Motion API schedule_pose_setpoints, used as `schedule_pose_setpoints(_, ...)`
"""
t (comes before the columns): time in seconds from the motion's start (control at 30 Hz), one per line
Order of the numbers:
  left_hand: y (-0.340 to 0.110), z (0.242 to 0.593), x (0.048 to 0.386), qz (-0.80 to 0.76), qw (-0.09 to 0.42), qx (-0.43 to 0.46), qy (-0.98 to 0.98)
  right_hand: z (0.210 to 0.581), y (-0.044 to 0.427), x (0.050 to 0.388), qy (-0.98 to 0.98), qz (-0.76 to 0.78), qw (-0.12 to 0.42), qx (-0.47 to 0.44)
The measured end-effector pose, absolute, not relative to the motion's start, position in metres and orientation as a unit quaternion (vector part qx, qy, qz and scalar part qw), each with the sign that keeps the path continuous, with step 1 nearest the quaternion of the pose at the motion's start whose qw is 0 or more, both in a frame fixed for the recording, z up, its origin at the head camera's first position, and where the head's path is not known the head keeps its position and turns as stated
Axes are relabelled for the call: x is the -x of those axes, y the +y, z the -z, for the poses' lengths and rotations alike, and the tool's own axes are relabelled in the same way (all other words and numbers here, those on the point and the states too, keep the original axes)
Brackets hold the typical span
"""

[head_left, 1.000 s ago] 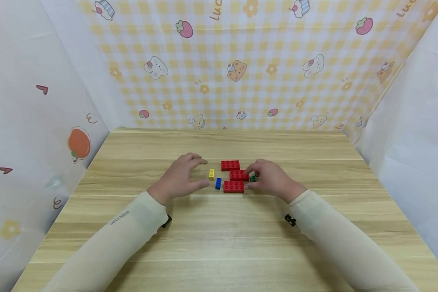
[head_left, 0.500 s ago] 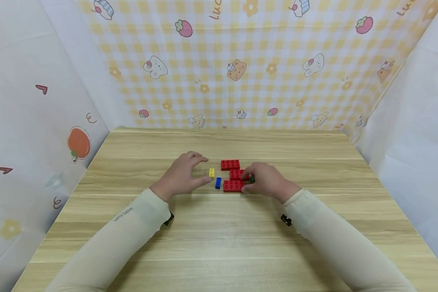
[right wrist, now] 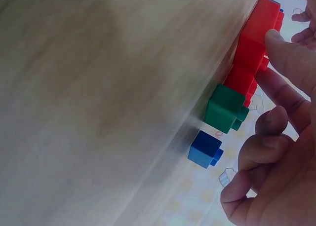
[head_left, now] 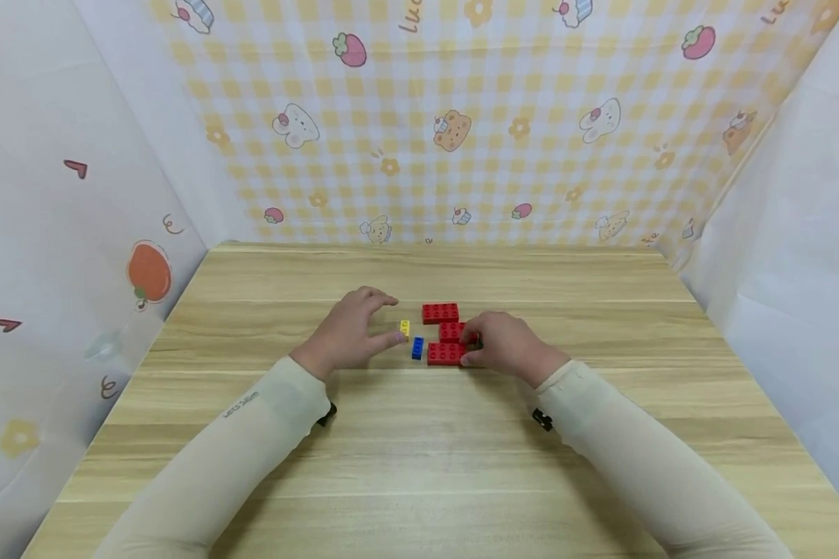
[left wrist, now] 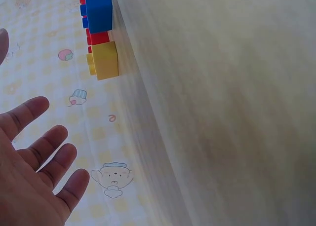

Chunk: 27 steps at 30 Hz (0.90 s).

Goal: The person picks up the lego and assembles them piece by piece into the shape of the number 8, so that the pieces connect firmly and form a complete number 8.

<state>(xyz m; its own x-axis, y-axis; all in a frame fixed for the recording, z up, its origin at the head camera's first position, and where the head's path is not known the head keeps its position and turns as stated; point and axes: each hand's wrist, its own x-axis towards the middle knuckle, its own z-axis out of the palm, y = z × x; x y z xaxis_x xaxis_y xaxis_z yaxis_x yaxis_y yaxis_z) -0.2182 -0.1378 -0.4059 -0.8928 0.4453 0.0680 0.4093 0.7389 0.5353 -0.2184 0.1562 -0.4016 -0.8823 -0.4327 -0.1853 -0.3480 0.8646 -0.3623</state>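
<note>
Three red building bricks lie close together mid-table: a far one (head_left: 440, 314), a middle one (head_left: 451, 332) and a near one (head_left: 445, 355). My right hand (head_left: 506, 345) pinches the right end of the near red brick, its thumb on the near side and index finger behind. Beside those fingers stands a green brick (right wrist: 224, 110), mostly hidden in the head view. Left of the red bricks are a small yellow brick (head_left: 405, 328) and a blue brick (head_left: 417, 348). My left hand (head_left: 346, 330) has its fingers spread, holding nothing, with the thumb tip by the yellow brick.
Another blue brick (right wrist: 205, 149) sits past the green one, concealed by my right hand in the head view. The wooden table (head_left: 419, 458) meets a patterned cloth backdrop (head_left: 419, 116) at its far edge. White sheets (head_left: 783, 233) hang at both sides.
My right hand has shifted slightly left, its thumb coming onto the near red brick and covering the green brick more. The left thumb has risen a little toward the yellow brick.
</note>
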Motion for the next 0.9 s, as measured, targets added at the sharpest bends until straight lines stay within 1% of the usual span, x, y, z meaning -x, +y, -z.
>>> schedule_pose_setpoints(0.4, -0.139, 0.412, 0.225, -0.298, 0.055, -0.213, 0.929, 0.403, 0.154, 0.215, 0.963, 0.143, 0.126, 0.189)
schedule_pose_setpoints(0.9, -0.131, 0.406, 0.232, -0.283, 0.097, -0.211, 0.93, 0.404, 0.153, 0.215, 0.963, 0.143, 0.127, 0.19)
